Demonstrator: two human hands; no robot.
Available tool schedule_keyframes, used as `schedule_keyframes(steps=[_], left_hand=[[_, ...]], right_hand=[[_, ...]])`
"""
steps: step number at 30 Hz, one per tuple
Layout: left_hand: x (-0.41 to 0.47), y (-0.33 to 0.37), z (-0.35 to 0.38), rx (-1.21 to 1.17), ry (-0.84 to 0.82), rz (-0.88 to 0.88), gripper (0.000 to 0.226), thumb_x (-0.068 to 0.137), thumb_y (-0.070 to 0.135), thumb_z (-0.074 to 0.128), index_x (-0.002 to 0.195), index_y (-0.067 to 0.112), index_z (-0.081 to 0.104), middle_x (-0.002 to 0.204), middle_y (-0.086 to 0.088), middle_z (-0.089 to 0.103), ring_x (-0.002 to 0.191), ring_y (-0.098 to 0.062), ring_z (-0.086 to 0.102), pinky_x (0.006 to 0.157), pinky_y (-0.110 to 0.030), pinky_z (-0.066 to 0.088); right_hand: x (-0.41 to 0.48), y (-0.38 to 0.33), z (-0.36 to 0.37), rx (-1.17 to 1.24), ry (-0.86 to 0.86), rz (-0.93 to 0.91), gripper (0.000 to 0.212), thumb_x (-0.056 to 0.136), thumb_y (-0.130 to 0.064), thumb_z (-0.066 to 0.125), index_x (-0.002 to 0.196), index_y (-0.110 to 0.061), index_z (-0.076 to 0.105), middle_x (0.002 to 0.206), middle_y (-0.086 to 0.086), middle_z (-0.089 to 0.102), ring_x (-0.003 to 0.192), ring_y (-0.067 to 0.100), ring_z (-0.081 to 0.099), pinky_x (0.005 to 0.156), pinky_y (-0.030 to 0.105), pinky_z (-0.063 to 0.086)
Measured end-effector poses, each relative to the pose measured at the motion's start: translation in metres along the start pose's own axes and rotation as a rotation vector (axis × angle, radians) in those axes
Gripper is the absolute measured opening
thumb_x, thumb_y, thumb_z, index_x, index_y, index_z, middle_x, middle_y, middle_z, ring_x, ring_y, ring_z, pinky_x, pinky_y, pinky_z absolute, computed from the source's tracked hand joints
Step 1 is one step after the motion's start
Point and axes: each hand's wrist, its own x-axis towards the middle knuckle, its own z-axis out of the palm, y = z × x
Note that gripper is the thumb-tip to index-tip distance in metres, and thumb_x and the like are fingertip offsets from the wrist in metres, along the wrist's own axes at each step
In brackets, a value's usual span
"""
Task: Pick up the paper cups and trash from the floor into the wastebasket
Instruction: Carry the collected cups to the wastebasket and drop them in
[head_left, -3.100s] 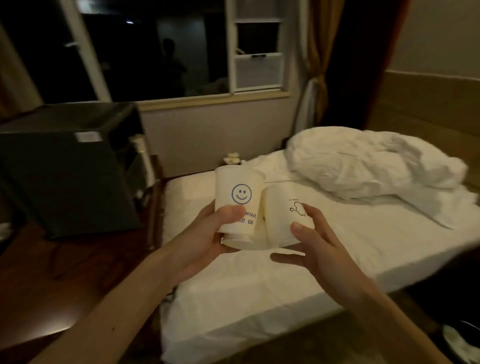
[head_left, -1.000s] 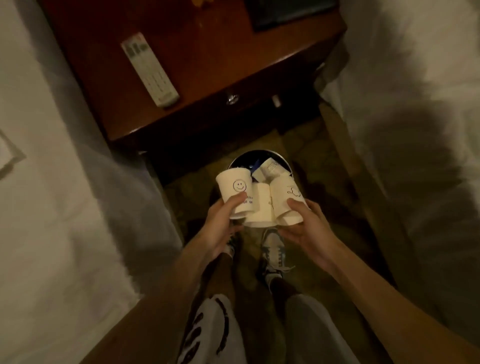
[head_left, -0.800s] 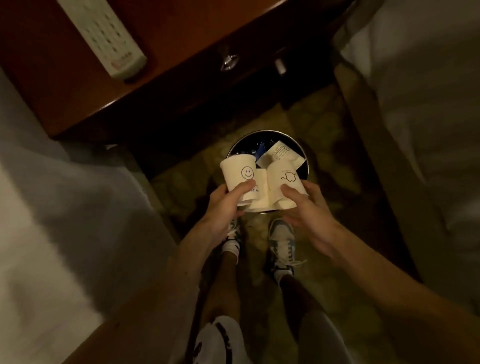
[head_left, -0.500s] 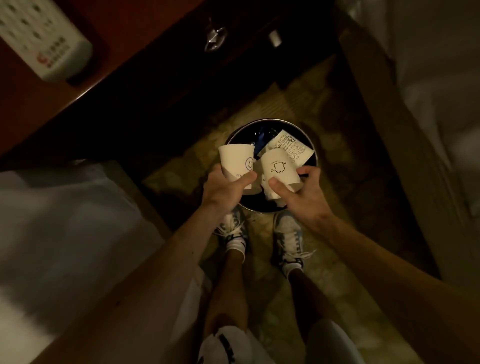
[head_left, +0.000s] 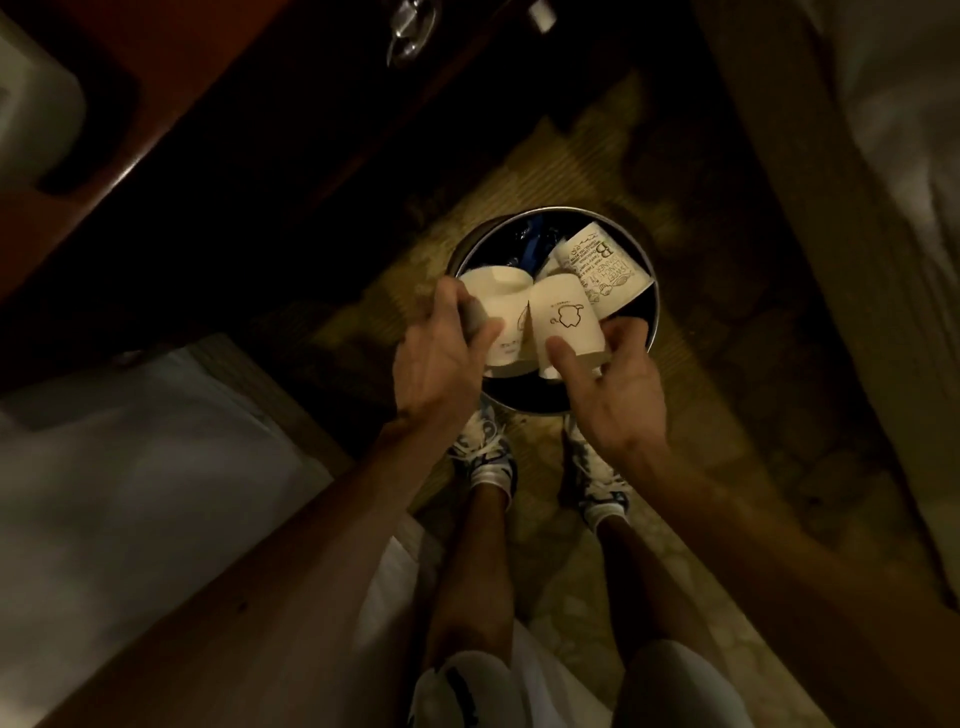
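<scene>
A round metal wastebasket (head_left: 652, 291) stands on the carpet just ahead of my feet. My left hand (head_left: 441, 358) grips a white paper cup (head_left: 501, 312) over the basket's near left rim. My right hand (head_left: 615, 389) pinches a second white paper cup (head_left: 563, 322), marked with a small line drawing, between thumb and fingers. The two cups touch each other and tilt over the basket's mouth. A third cup may sit behind them; I cannot tell. A printed paper wrapper (head_left: 605, 270) and dark trash lie inside the basket.
A dark wooden nightstand with a metal drawer knob (head_left: 410, 26) looms right behind the basket. A white-sheeted bed (head_left: 130, 467) is on the left and another bed's frame (head_left: 779, 156) on the right. My sneakers (head_left: 483, 447) stand on patterned carpet in the narrow aisle.
My view turned from the bed down to the floor. Both hands carried the cups down over the wastebasket, and the cups have tipped and sunk toward its mouth.
</scene>
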Motion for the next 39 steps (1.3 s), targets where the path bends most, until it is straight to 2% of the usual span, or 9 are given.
schedule_keyframes(steps=[2,6,10,13,17,26,29,34,39], left_hand=[[-0.003,-0.002,-0.001,-0.049,-0.037,0.047,0.030,0.096,0.034,0.063,0.112,0.012,0.052,0.096,-0.009,0.071,0.087,-0.026,0.069,0.065,-0.030,0.045],[-0.006,0.008,-0.003,-0.276,-0.154,0.027,0.012,0.095,0.035,0.063,0.096,0.023,0.063,0.074,0.011,0.068,0.066,-0.002,0.067,0.059,-0.019,0.051],[-0.014,0.009,0.001,-0.336,-0.381,-0.081,0.028,0.081,0.049,0.074,0.104,0.041,0.060,0.086,0.016,0.066,0.081,-0.003,0.068,0.067,-0.021,0.055],[-0.014,-0.004,0.004,-0.165,-0.368,-0.128,0.030,0.083,0.043,0.075,0.106,0.027,0.065,0.089,0.015,0.063,0.100,-0.019,0.061,0.082,-0.034,0.049],[-0.013,-0.023,0.008,-0.045,-0.350,-0.146,0.042,0.087,0.038,0.071,0.126,0.028,0.058,0.111,0.000,0.067,0.116,-0.026,0.050,0.086,-0.028,0.029],[-0.002,-0.025,0.029,0.067,-0.381,-0.060,0.045,0.095,0.033,0.062,0.139,0.031,0.052,0.138,-0.002,0.055,0.127,-0.026,0.045,0.089,-0.032,0.034],[-0.003,-0.022,0.014,0.040,-0.351,-0.064,0.034,0.097,0.033,0.059,0.130,0.029,0.060,0.127,0.000,0.063,0.121,-0.025,0.051,0.089,-0.033,0.041],[-0.022,0.028,-0.056,0.101,-0.301,0.050,0.021,0.094,0.041,0.060,0.078,0.029,0.057,0.074,0.010,0.058,0.078,-0.014,0.059,0.064,-0.027,0.044],[-0.082,0.163,-0.188,0.260,-0.347,0.300,0.022,0.095,0.049,0.058,0.084,0.030,0.059,0.075,0.007,0.058,0.070,-0.010,0.057,0.060,-0.031,0.045]], right_hand=[[-0.016,0.004,-0.001,-0.010,0.045,-0.018,0.049,0.086,-0.058,0.059,0.115,-0.025,0.037,0.112,-0.005,0.054,0.101,0.019,0.059,0.071,0.031,0.052],[-0.045,0.015,0.000,-0.033,0.055,-0.023,0.053,0.083,-0.062,0.054,0.117,-0.028,0.035,0.111,-0.008,0.047,0.103,0.018,0.054,0.079,0.041,0.053],[-0.053,0.019,0.009,-0.059,-0.028,-0.041,0.055,0.087,-0.053,0.062,0.125,-0.018,0.040,0.120,0.005,0.056,0.106,0.022,0.054,0.081,0.040,0.051],[-0.041,0.016,0.015,-0.120,-0.119,-0.111,0.053,0.091,-0.040,0.065,0.131,-0.013,0.045,0.132,0.008,0.052,0.116,0.025,0.051,0.092,0.043,0.050],[-0.021,0.013,0.025,-0.125,-0.174,-0.194,0.047,0.090,-0.026,0.068,0.131,-0.011,0.050,0.138,0.009,0.044,0.117,0.026,0.054,0.094,0.041,0.052],[0.010,0.032,0.033,-0.160,-0.153,-0.110,0.048,0.092,-0.032,0.065,0.136,-0.017,0.054,0.140,0.010,0.035,0.119,0.029,0.053,0.101,0.043,0.049],[0.002,0.034,0.018,-0.152,-0.130,-0.157,0.046,0.094,-0.036,0.062,0.136,-0.019,0.054,0.139,0.011,0.037,0.108,0.017,0.053,0.097,0.032,0.046],[-0.037,0.008,-0.041,-0.086,-0.121,-0.211,0.028,0.096,-0.036,0.059,0.116,-0.018,0.060,0.113,0.007,0.058,0.093,0.016,0.060,0.078,0.031,0.052],[-0.125,-0.063,-0.162,0.030,-0.088,-0.377,0.021,0.094,-0.039,0.060,0.108,-0.024,0.057,0.102,-0.003,0.059,0.081,0.004,0.053,0.063,0.022,0.040]])
